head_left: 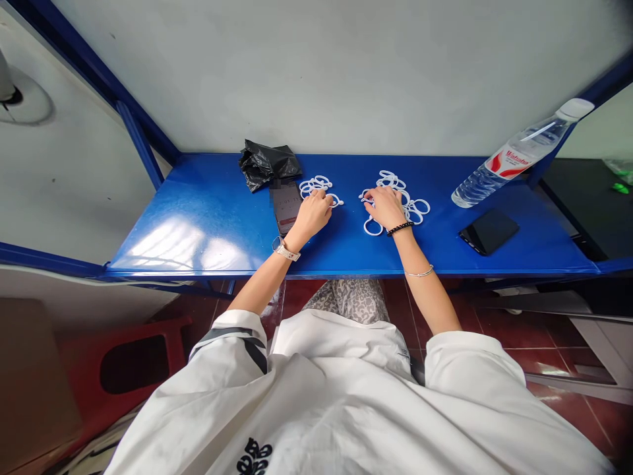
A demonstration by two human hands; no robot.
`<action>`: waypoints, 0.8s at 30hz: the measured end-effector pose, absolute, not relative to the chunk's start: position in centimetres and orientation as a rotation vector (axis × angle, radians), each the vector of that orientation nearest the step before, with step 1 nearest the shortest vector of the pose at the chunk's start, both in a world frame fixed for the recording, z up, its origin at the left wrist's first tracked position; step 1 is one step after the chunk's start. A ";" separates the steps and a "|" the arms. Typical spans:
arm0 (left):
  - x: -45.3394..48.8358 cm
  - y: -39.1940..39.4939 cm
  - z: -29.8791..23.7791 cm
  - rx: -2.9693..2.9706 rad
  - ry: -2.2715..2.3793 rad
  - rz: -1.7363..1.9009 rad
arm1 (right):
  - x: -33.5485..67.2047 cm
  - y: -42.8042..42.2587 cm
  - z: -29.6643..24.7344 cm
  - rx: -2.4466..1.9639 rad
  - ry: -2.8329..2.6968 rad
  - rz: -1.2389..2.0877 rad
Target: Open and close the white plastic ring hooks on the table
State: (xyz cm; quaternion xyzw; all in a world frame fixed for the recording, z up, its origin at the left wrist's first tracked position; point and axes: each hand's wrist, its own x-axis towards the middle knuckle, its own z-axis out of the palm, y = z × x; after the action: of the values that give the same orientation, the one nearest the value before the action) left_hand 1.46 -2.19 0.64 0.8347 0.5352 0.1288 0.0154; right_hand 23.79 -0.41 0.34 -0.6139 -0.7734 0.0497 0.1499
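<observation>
My left hand (315,214) is at the small left group of white plastic rings (322,180), its fingers bent and closed on a white ring (339,203) that sticks out to the right of the fingertips. Over the larger right pile of white rings (419,208) lies my right hand (387,206). Its fingers curl down around a white ring (363,195) at the pile's left side; the exact grip is partly hidden. One loose ring (373,227) rests flat just below that hand. Each ring seems to have a small knob.
A blue table (208,211) stands against a pale wall. Left of the rings are a crumpled black plastic bag (270,163) and a phone (287,210) with its screen lit. At the right stand a water bottle (514,158) and a dark phone (489,232).
</observation>
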 end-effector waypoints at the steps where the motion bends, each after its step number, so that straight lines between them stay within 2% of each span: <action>1: 1.5 -2.3 0.8 2.599 1.671 0.383 | 23.8 -0.4 0.4 -1.767 -2.221 0.136; 16: 1.4 -2.4 1.1 2.601 1.666 0.377 | 23.9 -0.1 -0.1 -1.710 -2.234 0.090; 24: 1.0 -1.7 -0.1 2.581 1.633 0.570 | 23.8 -0.1 0.2 -1.686 -2.167 0.080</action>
State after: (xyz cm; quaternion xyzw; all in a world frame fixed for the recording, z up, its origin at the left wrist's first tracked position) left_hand 1.00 -1.65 -0.10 0.8305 0.5256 0.1835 0.0173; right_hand 23.85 -0.12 0.23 -0.6019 -0.7736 0.0285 0.1960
